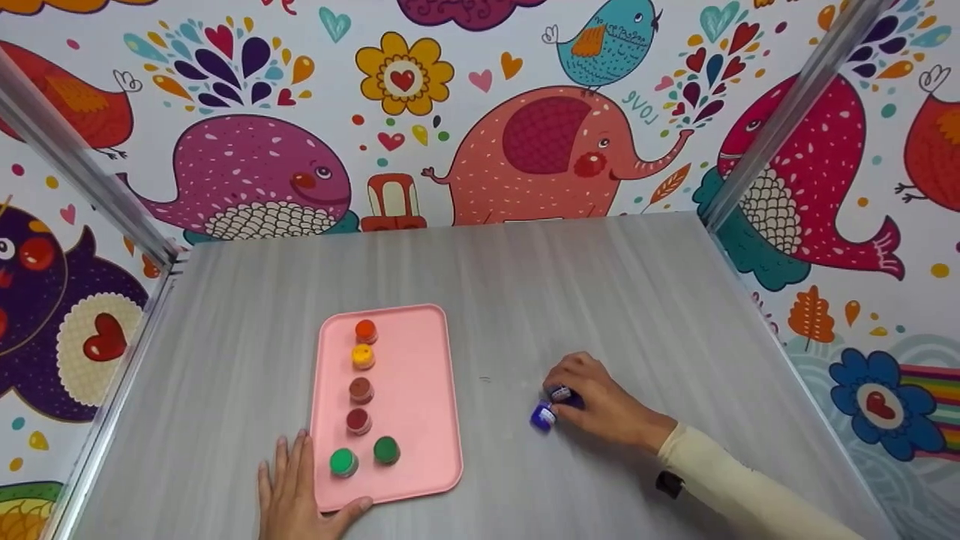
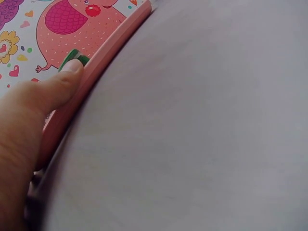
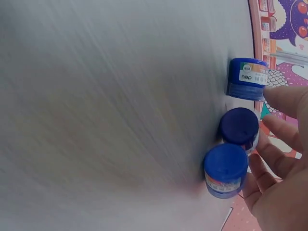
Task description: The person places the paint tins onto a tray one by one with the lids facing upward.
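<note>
Right wrist view: three blue jars [image 3: 239,126] sat bunched at the fingers of your right hand [image 1: 604,405], two overlapping in sight and the third, label outward, just beside them. Upright or tipped, you could not tell. They were squat, with no long axis to speak of.

The relation that mattered, by my judgement: the jars lay to the right of the pink tray [image 1: 412,390], across a strip of bare counter [image 1: 525,285], and your right hand was much the nearer. It had its fingers curled round the group, thumb against one jar. The tray's long axis ran roughly away from you.

Your left hand [image 1: 289,487] lay at the tray's near left corner, gripping nothing, fingers straight along the side, thumb over the near rim.

Count: one tray; three blue jars, though the head view showed you only two; six jars on the tray. Far to near, a column: orange jar [image 1: 366,330], yellow jar [image 1: 363,355], brown jar [image 1: 361,389], dark red jar [image 1: 358,420]. Nearest you, side by side: light green jar [image 1: 343,461], dark green jar [image 1: 386,449].

Beyond stood a cartoon-printed wall [image 1: 480,52].
</note>
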### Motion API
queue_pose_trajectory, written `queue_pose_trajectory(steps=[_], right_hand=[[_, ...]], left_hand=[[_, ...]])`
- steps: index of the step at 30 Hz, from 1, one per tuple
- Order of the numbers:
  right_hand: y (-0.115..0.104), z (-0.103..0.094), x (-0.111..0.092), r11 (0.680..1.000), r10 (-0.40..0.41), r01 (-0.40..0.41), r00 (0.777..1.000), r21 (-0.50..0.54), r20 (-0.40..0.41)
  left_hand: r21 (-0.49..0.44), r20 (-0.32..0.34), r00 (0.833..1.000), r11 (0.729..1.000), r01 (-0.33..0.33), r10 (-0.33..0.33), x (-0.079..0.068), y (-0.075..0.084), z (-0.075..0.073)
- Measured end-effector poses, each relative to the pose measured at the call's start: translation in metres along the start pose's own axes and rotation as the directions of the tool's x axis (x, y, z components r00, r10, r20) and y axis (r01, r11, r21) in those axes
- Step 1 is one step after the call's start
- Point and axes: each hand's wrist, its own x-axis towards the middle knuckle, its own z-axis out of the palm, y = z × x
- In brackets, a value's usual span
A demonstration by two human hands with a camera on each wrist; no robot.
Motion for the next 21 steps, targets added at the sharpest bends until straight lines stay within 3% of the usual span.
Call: queue_pose_trajectory(steps=[8,14,21], right_hand=[[0.003,0.000,0.003,0.988,-0.139,0.144,0.987,-0.055,0.079],[0.001,0.007,0.001,0.979,-0.151,0.166,0.980,-0.121,0.127],[-0.003,0.014,0.009,0.970,-0.168,0.185,0.978,-0.156,0.121]], left_hand=[[0.008,0.010,1.000,1.000,0.028,-0.028,0.000,0.002,-0.001],[0.018,0.015,0.999,0.999,0.047,-0.048,0.000,0.003,-0.001],[0.013,-0.026,1.000,1.000,0.016,-0.016,-0.002,0.002,0.000]])
